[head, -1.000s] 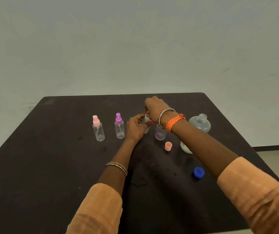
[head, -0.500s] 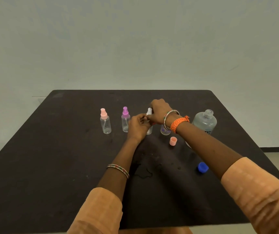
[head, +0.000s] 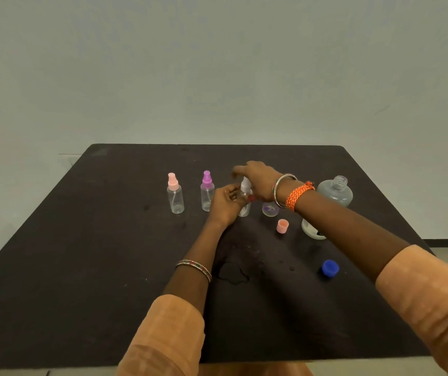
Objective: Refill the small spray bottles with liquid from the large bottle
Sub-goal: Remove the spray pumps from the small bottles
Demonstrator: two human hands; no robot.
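Both hands meet at the third little bottle in the row. My left hand (head: 226, 203) has its fingers curled against the body of the small clear spray bottle with the white nozzle (head: 245, 196), gripping it where it stands on the dark matte table (head: 81, 253). My right hand (head: 259, 180) hovers over the white nozzle with fingers bent downward; motion blur there keeps me from telling whether they pinch the top or only rest near it. Left of this bottle stand a clear spray bottle with a purple nozzle (head: 207, 191) and, further left, a clear spray bottle with a pink nozzle (head: 174, 194), both upright and capped. Just right of my hands sits an open small clear bottle with a purple tint at its base (head: 270, 208), partly behind my wrist, and a pink cap (head: 282, 226) stands near it. The large clear round bottle (head: 335, 192) stands uncapped behind my right forearm, and its blue screw cap (head: 329, 268) lies nearer me. A wet patch (head: 232, 274) marks the table between my arms.
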